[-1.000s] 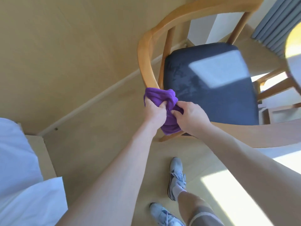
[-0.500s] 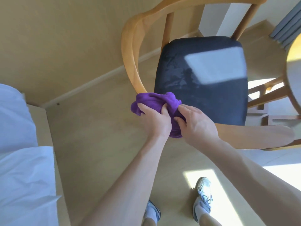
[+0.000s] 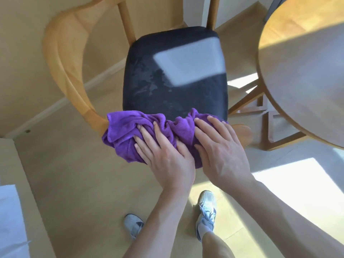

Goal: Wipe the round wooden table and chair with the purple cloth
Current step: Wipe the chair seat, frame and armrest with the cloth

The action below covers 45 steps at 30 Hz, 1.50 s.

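Dark padded seat [image 3: 175,75] under bunched purple cloth [image 3: 128,133].

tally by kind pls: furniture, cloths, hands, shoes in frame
Furniture: 2, the chair and the round table
Cloths: 1, the purple cloth
Hands: 2, left hand and right hand, both flat on the cloth
Shoes: 2, and
Total: 7

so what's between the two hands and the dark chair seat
The bunched purple cloth lies there: in the head view, left hand and right hand press flat on it at the near edge of the dark seat.
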Motion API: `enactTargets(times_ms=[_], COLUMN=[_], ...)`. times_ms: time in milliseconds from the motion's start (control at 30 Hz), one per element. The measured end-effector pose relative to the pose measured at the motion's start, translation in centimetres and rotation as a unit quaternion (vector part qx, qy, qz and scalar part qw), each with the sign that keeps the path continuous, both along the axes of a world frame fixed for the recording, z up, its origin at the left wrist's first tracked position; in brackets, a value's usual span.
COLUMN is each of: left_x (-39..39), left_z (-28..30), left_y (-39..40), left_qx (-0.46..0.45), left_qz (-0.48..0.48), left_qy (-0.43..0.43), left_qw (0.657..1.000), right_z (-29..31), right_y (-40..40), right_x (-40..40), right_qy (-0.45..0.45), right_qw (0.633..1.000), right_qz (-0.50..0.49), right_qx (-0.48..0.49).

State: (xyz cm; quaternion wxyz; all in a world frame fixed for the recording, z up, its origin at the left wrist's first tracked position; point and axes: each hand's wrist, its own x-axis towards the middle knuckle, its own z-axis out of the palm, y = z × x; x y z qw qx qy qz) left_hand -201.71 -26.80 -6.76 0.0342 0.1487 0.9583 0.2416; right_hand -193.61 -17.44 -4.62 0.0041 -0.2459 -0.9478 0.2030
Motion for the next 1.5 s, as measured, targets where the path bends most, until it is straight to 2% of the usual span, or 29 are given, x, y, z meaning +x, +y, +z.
enactTargets(times_ms=[133,200,367,467,567,733,967,1100,1233,1367,1500], left_x=[3.8,4.7,4.4,3.0,1.0,-5.4,-18.4,-26.5,-32.5,-37.2,-40.9], left_z=[0.3,0.1,-0.3,-0.7,-0.7,-0.4,0.1,0.7,1.5,2.9,4.3], left_y=[1.9,2.4,2.3,1.0,-0.7,-5.9,-11.4,-12.4,-12.1,-10.8,-8.5], left_qx=[-0.016,-0.023,-0.043,-0.058,-0.067,-0.09,-0.08,-0.115,-0.11,-0.047,0.049], left_qz=[-0.077,-0.115,-0.145,-0.155,-0.147,-0.139,-0.213,-0.286,-0.32,-0.326,-0.321], left_qy=[-0.012,-0.005,0.018,0.031,0.029,0.019,0.012,0.054,0.068,0.012,-0.067], left_qw=[0.997,0.993,0.988,0.986,0.986,0.986,0.974,0.95,0.939,0.944,0.943], right_z=[-0.2,-0.7,-1.2,-1.2,-0.7,0.2,1.4,0.8,0.1,-0.1,0.4], right_y=[3.8,5.3,4.0,2.6,1.3,-2.5,-7.6,-9.0,-9.0,-9.0,-8.6], right_x=[3.8,5.2,5.0,3.8,2.1,-4.0,-15.7,-22.4,-28.0,-32.1,-36.0], right_qy=[-0.002,0.025,0.083,0.03,-0.034,-0.076,-0.12,-0.12,-0.076,0.052,0.141], right_qw=[0.999,0.997,0.981,0.986,0.993,0.997,0.989,0.98,0.963,0.932,0.891], right_qz=[-0.039,-0.07,-0.159,-0.159,-0.113,0.012,0.045,0.041,0.007,-0.065,-0.154], right_qx=[0.007,0.0,-0.068,-0.045,0.011,0.0,-0.077,-0.154,-0.258,-0.353,-0.403])
